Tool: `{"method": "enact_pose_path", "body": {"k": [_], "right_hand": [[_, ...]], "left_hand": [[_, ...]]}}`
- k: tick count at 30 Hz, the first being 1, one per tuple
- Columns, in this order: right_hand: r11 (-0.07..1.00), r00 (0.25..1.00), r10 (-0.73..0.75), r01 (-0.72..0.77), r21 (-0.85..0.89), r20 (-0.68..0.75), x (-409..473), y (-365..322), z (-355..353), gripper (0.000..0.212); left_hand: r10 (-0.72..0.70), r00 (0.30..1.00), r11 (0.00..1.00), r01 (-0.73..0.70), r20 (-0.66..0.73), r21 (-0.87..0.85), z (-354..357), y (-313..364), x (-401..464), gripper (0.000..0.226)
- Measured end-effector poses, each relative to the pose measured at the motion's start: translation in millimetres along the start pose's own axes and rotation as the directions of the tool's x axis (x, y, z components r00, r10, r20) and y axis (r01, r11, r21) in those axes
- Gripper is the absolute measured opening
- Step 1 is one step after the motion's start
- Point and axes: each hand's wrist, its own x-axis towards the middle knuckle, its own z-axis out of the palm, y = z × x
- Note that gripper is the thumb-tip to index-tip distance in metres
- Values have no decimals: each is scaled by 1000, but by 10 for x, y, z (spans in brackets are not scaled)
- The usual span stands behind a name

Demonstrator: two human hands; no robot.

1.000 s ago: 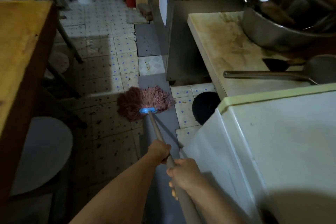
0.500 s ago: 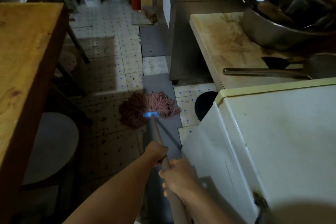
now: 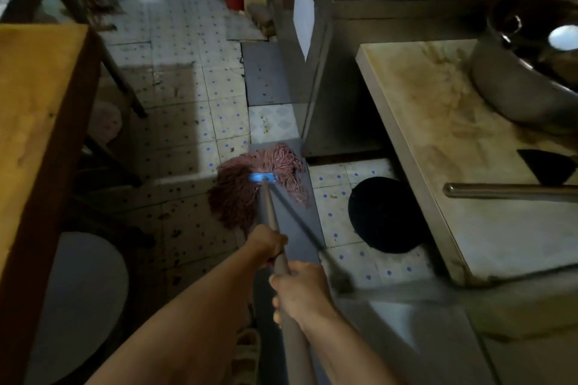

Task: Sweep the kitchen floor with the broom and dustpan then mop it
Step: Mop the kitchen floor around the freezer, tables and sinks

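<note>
Both hands, left [image 3: 268, 242] ahead of right [image 3: 301, 286], gripped the grey mop pole [image 3: 269, 212], reddish string mop head [image 3: 259, 181] lay on the speckled tiled floor [image 3: 194, 122]

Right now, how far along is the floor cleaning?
No broom or dustpan is in view, so sweeping looks finished. Mopping is in hand: left hand and right hand grip the mop handle, mop head on the floor. Dark spots on the tiles remain.
</note>
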Motion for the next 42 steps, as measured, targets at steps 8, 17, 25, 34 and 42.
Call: {"method": "enact_pose_path", "body": {"k": [8,17,25,34,42], "right_hand": [[1000,999,12,-12,-1,-33,461,-808,188,24],[999,998,18,-15,39,-67,927,-1277,188,26],[999,998,-22,20,-25,-58,1590,-1892,-50,30],[996,996,-83,84,-19,17,2314,-2529,-208,19],[999,997,-51,51,15,55,2608,-2495,-180,14]], "left_hand": [[-11,1000,999,12,26,-37,-474,515,696,34],[-15,1000,1000,15,20,-10,-668,990,1116,37],[-22,1000,1000,22,-11,-2,-736,1644,1735,19],[7,994,997,1,-110,72,-867,2198,2545,41],[-12,995,997,19,-97,76,-827,2231,2753,42]]}}
